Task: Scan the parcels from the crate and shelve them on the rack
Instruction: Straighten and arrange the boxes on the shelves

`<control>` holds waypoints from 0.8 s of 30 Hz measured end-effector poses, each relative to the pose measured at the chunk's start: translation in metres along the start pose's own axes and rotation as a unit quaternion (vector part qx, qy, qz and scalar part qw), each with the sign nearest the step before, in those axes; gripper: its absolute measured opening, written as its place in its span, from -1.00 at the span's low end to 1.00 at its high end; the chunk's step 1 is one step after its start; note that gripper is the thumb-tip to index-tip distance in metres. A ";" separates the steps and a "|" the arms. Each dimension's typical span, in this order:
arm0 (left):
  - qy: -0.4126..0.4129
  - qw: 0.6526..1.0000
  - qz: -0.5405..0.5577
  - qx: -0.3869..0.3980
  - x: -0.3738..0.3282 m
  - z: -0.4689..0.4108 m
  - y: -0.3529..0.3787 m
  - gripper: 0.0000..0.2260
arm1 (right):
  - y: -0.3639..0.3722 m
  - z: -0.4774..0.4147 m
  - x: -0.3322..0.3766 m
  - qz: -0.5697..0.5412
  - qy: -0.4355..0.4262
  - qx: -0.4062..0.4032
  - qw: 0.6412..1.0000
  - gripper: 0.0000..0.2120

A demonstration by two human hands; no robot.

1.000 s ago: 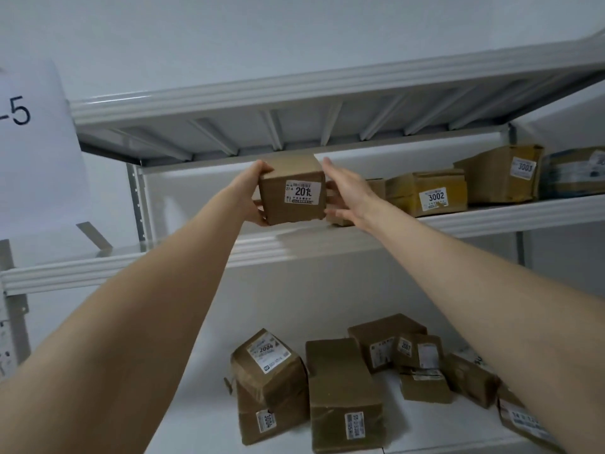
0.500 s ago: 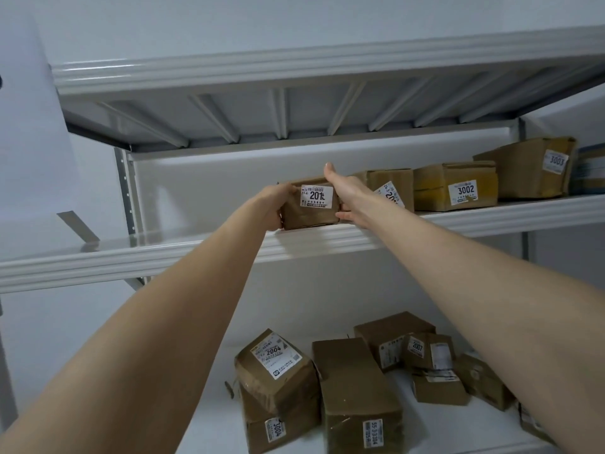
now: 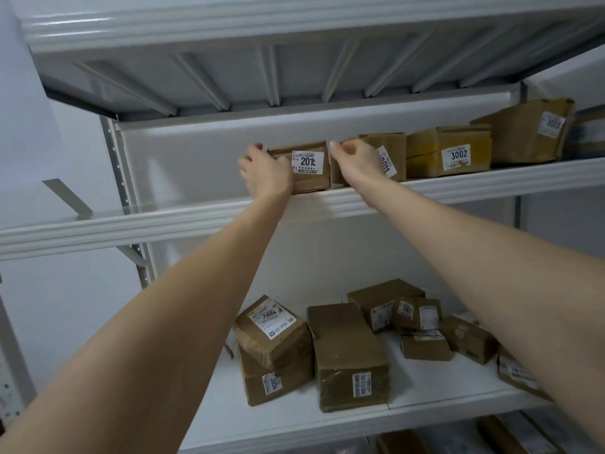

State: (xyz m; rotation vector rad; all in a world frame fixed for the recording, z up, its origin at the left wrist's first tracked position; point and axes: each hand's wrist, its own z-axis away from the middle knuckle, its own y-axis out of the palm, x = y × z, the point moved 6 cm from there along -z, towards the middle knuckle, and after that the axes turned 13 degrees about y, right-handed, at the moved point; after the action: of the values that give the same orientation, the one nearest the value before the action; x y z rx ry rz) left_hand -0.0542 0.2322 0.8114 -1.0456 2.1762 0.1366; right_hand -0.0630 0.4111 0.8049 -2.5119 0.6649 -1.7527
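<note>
A small brown parcel (image 3: 312, 182) with a white label reading 201 and a cut-off digit sits on the upper rack shelf (image 3: 163, 221), close to its front edge. My left hand (image 3: 266, 172) grips the parcel's left side, with fingers curled over the top left corner. My right hand (image 3: 358, 163) holds its right side, fingers curled into the gap beside the neighbouring parcel (image 3: 394, 147). No crate or scanner is in view.
Further right on the same shelf stand parcel 3002 (image 3: 425, 158) and a larger box (image 3: 520, 136). The lower shelf (image 3: 425, 388) holds several parcels, among them 2004 (image 3: 278, 348) and a long one (image 3: 347, 348). The shelf part left of my hands is bare.
Both hands carried the parcel from in front of the shelf down onto it and pushed it back beside the neighbouring parcel. The camera moved closer.
</note>
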 end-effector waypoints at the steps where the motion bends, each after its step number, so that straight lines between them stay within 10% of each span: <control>1: 0.060 0.998 -0.017 -0.019 -0.010 0.007 -0.001 -0.65 | -0.010 0.004 -0.001 0.009 -0.022 -0.029 0.999 -0.60; 10: 0.247 0.960 0.039 0.122 -0.066 0.106 0.070 -0.91 | -0.065 0.028 -0.061 0.076 -0.050 -0.117 0.989 -0.87; 17: 0.077 0.916 -0.016 0.394 -0.041 0.170 0.163 -0.74 | -0.095 0.026 -0.153 0.136 0.034 -0.076 0.987 -0.82; 24: -0.053 0.892 0.000 0.449 -0.003 0.231 0.216 -0.77 | -0.105 0.016 -0.260 0.194 0.199 0.022 0.960 -0.70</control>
State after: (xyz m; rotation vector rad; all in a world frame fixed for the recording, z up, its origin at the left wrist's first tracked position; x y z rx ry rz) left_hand -0.0801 0.4651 0.5990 -0.4731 1.7950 -0.7362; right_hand -0.0869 0.5921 0.5918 -1.8385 1.0364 -2.0854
